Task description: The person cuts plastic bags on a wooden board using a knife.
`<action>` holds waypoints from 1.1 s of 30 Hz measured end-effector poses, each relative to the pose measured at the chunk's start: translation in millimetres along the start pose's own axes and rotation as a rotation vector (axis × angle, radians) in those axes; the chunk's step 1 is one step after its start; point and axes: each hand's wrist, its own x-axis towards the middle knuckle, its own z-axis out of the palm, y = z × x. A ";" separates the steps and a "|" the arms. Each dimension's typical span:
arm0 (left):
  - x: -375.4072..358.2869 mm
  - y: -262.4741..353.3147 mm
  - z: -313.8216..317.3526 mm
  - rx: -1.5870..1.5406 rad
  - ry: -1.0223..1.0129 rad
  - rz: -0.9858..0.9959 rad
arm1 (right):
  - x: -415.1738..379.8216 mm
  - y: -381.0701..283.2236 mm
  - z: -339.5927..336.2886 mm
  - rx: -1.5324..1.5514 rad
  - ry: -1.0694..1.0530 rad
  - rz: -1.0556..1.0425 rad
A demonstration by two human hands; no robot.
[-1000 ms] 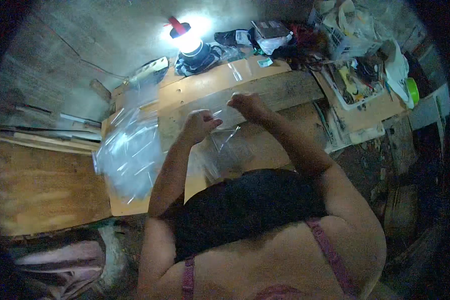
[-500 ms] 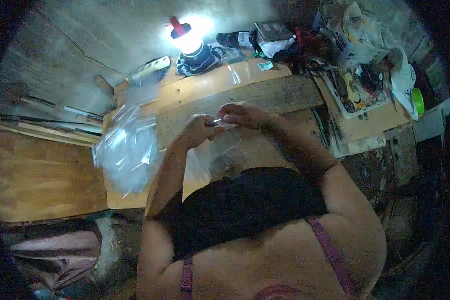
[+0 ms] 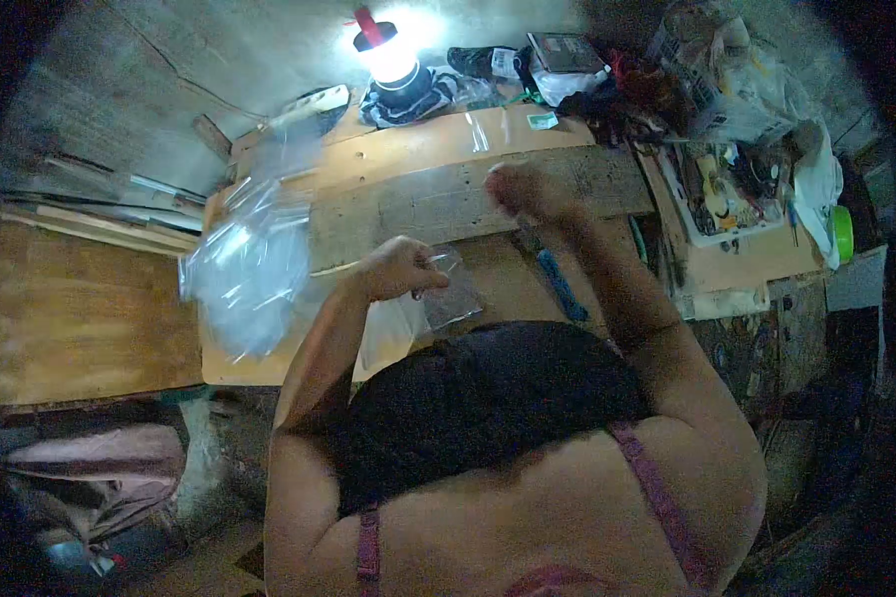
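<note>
My left hand (image 3: 396,269) is closed in a pinch on a small clear plastic bag (image 3: 454,297), which hangs down over the board near my lap. Over the grey wooden plank (image 3: 398,204), my right hand (image 3: 530,191) is raised and apart from the left; motion smears its fingers. A tool with a blue handle (image 3: 561,285) lies beside my right forearm, its far end pointing towards the right hand. To the left of my left forearm sits a pile of clear plastic bags (image 3: 254,279).
A lit lamp (image 3: 388,65) stands at the back of the table. At the right, a white tray (image 3: 702,237) holds assorted tools, with a basket (image 3: 737,119) behind it. Dark bundles and a flat box (image 3: 565,52) lie against the wall.
My hands were together around a small object; now they are apart. The right hand has moved up and right, while the left stays lower with the bag. The blue handle has come into view.
</note>
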 end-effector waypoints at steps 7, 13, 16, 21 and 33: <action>-9.3 7.4 3.0 -0.184 0.174 0.057 | 28.8 40.7 -89.5 -0.886 0.430 -0.233; -6.2 32.1 7.9 -0.262 0.603 0.107 | -0.3 56.2 -36.4 -1.139 0.491 -0.063; 6.0 39.8 3.0 -0.509 0.686 0.200 | -5.5 33.4 43.5 -0.022 0.079 -0.213; -13.6 49.2 -20.6 -0.578 0.547 0.352 | -25.8 -30.5 72.4 0.369 0.191 -0.015; -25.9 18.7 -15.8 -0.696 0.330 0.225 | -26.4 -18.8 75.1 0.209 0.290 -0.105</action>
